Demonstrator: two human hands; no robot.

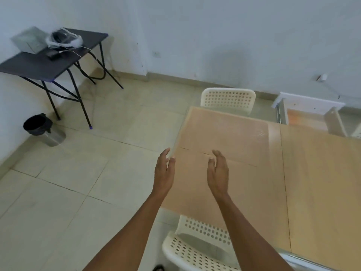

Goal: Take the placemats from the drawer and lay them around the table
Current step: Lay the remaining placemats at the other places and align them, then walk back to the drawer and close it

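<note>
Two pale orange placemats lie on the left end of the wooden table (316, 173): a far placemat (224, 132) with a woven texture, and a near placemat (195, 184) beside it. My left hand (164, 171) hovers at the table's left edge with straight fingers, holding nothing. Over the near placemat, my right hand (217, 171) has relaxed fingers and is also empty. An open white drawer (310, 112) stands on the floor at the back right; something orange shows inside it.
One white perforated chair (228, 98) stands at the table's far side and another chair (195, 249) at the near side. A black folding table (45, 63) with a box and cables is at the back left, with a bin (43, 130) beside it.
</note>
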